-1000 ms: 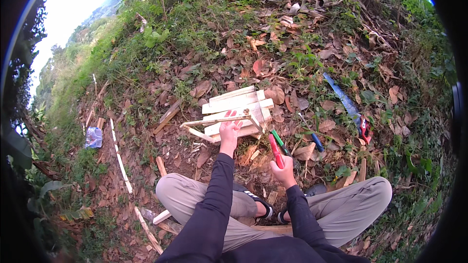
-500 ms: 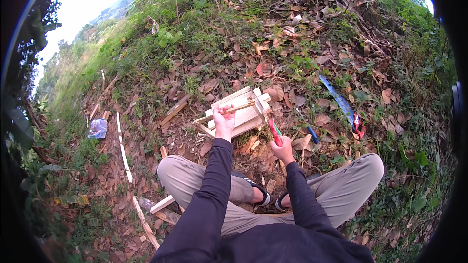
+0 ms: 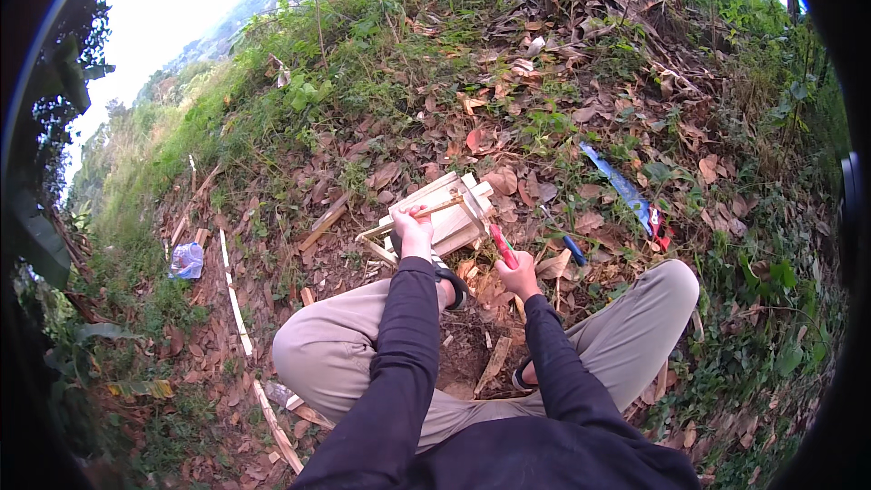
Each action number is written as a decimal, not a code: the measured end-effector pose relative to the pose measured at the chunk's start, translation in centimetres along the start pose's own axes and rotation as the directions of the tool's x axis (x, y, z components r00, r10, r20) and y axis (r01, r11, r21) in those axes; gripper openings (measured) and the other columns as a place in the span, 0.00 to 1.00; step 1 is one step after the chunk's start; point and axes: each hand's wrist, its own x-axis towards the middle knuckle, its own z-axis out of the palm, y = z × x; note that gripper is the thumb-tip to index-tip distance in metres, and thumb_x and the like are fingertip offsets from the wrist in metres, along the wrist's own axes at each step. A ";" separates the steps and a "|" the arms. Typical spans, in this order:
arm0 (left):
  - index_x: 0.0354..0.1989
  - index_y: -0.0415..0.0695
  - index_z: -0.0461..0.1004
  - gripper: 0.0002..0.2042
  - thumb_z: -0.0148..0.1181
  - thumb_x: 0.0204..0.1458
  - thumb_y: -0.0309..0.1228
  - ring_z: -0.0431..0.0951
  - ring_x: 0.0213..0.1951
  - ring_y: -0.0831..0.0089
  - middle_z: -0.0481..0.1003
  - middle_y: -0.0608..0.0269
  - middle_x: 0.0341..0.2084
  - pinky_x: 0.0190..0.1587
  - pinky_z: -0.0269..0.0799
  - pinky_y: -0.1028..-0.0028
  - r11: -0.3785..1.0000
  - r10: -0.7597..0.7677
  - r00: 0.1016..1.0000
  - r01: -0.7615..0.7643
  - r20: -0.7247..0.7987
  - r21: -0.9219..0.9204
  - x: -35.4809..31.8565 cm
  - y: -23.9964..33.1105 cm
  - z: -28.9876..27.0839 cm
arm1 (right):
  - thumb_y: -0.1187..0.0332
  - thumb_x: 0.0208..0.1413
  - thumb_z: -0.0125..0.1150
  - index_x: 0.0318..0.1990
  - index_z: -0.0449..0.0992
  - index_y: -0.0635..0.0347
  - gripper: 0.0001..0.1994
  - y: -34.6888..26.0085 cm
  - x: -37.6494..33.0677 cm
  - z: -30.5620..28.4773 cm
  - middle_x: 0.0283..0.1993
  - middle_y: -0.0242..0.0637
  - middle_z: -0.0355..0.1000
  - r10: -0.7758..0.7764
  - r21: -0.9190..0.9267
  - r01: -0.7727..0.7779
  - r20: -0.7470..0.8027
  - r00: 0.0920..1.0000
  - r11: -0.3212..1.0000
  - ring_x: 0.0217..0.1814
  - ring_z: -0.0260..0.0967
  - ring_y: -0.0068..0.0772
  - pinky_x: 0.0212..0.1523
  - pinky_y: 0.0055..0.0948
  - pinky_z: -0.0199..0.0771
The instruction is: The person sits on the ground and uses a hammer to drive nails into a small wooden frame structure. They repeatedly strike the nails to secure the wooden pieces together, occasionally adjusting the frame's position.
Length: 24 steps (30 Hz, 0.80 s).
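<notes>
My left hand (image 3: 415, 229) is closed around a thin wooden strip (image 3: 441, 206), above a small stack of pale boards (image 3: 456, 234). In my right hand (image 3: 518, 274) is the red handle of a bladed tool (image 3: 501, 246), which also shows a little green. Its flat, greyish blade points up and left, crossing the far end of the strip; the exact kind of tool is unclear. My left foot, in a dark shoe (image 3: 455, 290), reaches forward against the near side of the boards, partly hidden by my left arm.
To the right lie a long blue blade-shaped item with a red handle (image 3: 621, 189) and a blue-handled tool (image 3: 574, 250). A clear plastic bag (image 3: 187, 259) and long pale wood strips (image 3: 234, 295) are at left. Dry leaves and wood scraps (image 3: 493, 367) cover the ground.
My left foot has moved forward to the boards, and my left knee has shifted outward. Both hands keep their holds, and the blade still lies across the strip's far end.
</notes>
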 end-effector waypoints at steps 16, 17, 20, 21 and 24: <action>0.34 0.47 0.63 0.20 0.48 0.60 0.53 0.72 0.24 0.65 0.69 0.64 0.18 0.35 0.74 0.66 0.869 0.495 0.868 -0.495 -0.042 0.006 -7.3 -3.1 -3.1 | 0.70 0.44 0.61 0.16 0.61 0.62 0.14 -1.7 -1.7 0.0 0.12 0.34 0.56 -0.042 -0.042 0.046 0.100 0.994 0.998 0.14 0.53 0.26 0.19 0.33 0.53; 0.40 0.46 0.66 0.22 0.45 0.61 0.56 0.77 0.33 0.64 0.73 0.59 0.25 0.40 0.77 0.65 0.865 0.498 0.865 -0.500 0.056 0.033 -6.6 -3.6 -5.2 | 0.71 0.44 0.61 0.16 0.63 0.63 0.14 -1.4 -1.9 0.2 0.12 0.36 0.57 -0.056 -0.050 0.062 0.107 0.993 0.997 0.13 0.55 0.28 0.19 0.33 0.55; 0.48 0.45 0.64 0.25 0.44 0.63 0.58 0.76 0.43 0.67 0.73 0.54 0.40 0.43 0.77 0.65 0.835 0.483 0.869 -0.493 0.104 0.244 -8.4 -6.2 -5.4 | 0.71 0.43 0.62 0.17 0.67 0.63 0.11 -0.1 -2.8 1.7 0.13 0.40 0.62 -0.079 -0.104 0.094 0.140 0.987 0.990 0.13 0.60 0.33 0.20 0.32 0.60; 0.49 0.45 0.64 0.22 0.46 0.64 0.54 0.76 0.43 0.67 0.73 0.55 0.40 0.43 0.77 0.66 0.851 0.422 0.901 -0.432 0.103 0.299 -8.9 -6.7 -4.7 | 0.71 0.43 0.62 0.17 0.67 0.63 0.10 -0.2 -2.8 1.9 0.13 0.39 0.62 -0.090 -0.106 0.104 0.130 0.987 0.989 0.13 0.61 0.34 0.20 0.32 0.61; 0.47 0.42 0.63 0.18 0.47 0.66 0.46 0.77 0.43 0.66 0.76 0.54 0.34 0.48 0.75 0.65 0.758 0.506 0.852 -0.514 0.135 0.401 -8.3 -7.2 -3.8 | 0.71 0.42 0.62 0.17 0.66 0.62 0.11 -0.2 -2.7 1.7 0.12 0.40 0.61 -0.095 -0.131 0.113 0.140 0.986 0.985 0.12 0.62 0.38 0.20 0.35 0.61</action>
